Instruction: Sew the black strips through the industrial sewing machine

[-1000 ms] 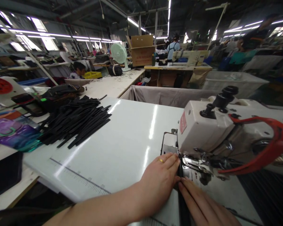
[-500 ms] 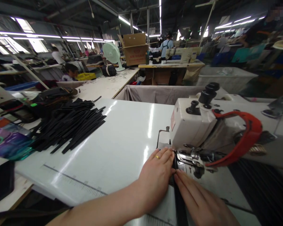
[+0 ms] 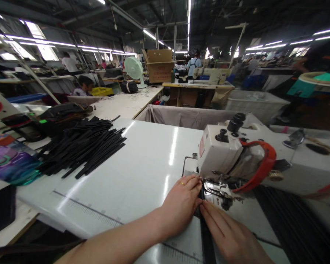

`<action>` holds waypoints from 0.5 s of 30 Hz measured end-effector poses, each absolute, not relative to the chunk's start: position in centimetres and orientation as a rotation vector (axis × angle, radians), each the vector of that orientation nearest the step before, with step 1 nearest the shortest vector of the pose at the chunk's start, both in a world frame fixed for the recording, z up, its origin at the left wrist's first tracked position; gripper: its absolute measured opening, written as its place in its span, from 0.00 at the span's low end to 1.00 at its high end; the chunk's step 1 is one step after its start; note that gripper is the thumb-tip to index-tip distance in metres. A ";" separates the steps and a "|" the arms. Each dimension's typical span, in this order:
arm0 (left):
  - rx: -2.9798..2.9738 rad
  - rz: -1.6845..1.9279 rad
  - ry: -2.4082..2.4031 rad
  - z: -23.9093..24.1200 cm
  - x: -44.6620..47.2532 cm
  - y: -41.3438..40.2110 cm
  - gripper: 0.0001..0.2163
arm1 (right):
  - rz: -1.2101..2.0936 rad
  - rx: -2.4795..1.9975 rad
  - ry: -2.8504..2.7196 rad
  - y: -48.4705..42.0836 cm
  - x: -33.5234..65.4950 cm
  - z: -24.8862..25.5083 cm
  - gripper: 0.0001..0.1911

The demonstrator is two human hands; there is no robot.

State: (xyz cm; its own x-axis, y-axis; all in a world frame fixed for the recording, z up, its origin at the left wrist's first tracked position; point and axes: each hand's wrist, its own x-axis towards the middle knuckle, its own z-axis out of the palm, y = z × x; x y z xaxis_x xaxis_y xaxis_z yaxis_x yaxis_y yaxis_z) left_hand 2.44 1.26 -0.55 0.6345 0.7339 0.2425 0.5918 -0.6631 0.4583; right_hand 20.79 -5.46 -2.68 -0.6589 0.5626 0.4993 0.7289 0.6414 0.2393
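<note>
Left hand and right hand flat, fingers extended, pressing the black strip at 5 o'clock on the table, fingertips at the sewing machine presser foot; risk: needle nicks a finger, or uneven pressure skews the strip.

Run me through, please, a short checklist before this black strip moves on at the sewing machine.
1. Narrow black fabric strip lies straight toward the metal presser foot: ok.
2. Left hand and right hand flank the strip, pressed flat: ok.
3. Fingertips clear of the needle: cannot tell, needle hidden.
4. Strip's end under the foot: cannot tell.
5. Pile of loose black strips lies apart from the white sewing machine: ok.
</note>
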 end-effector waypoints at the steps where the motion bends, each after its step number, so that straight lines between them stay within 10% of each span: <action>1: 2.522 0.594 1.061 -0.6 2.5 1.2 0.18 | -0.602 -1.018 -2.481 -5.4 20.9 -2.6 0.25; 10: 2.157 0.809 1.200 0.4 1.4 2.2 0.12 | -0.644 -0.958 -2.499 -5.2 20.7 0.0 0.23; 15: 1.335 0.325 0.964 1.5 -1.0 2.4 0.22 | -0.797 -0.710 -2.519 -6.0 18.3 1.5 0.19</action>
